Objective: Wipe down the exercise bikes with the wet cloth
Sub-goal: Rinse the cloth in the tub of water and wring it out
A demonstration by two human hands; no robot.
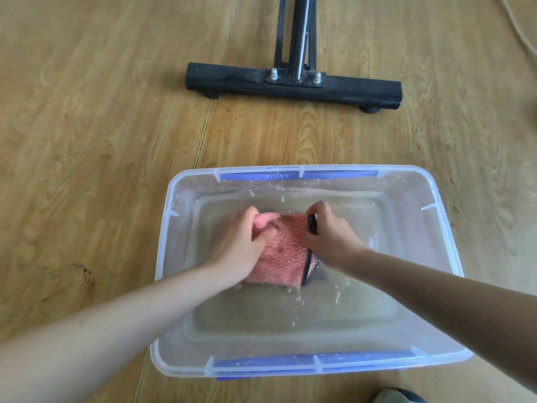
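The cloth (279,257) was pink fabric, wet, in a rough waffle weave with dotted black trim. The tub (174,193) was clear, smooth plastic with blue plastic handles (340,174). The floor (87,141) showed wood grain with a soft sheen. Farther off, the bike's base bar (232,81) was scuffed matt black metal, its upright tube (299,39) glossy, and its nuts (273,72) bright metal.

The pink cloth (279,257) (waffle-textured, black dotted trim) lies bunched and wet in the tub (418,228) of water. The bike (232,82) rests its black foot bar flat on the floor (87,141) beyond.
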